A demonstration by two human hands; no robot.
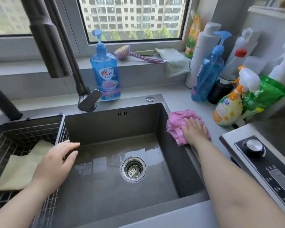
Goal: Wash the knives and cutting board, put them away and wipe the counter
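Your left hand (pixel 56 159) hovers by the wire basket (pixel 31 127), fingers spread, holding nothing. Right of the wet steel sink (pixel 105 122), your right hand (pixel 194 132) presses flat on the crumpled, soft pink cloth (pixel 176 124) on the smooth grey desk (pixel 179 99). Wipe in overlapping strokes toward the sink.

I see bright daylight coming through the window (pixel 133 18) behind the sink (pixel 115 122), leaving the counter (pixel 179 99) right of it lit with faint shadows. The wet sink floor carries pale glare around the drain (pixel 133 169). The spray bottles (pixel 248 79) far right of the sink look smeared, and lines bow at the edges.
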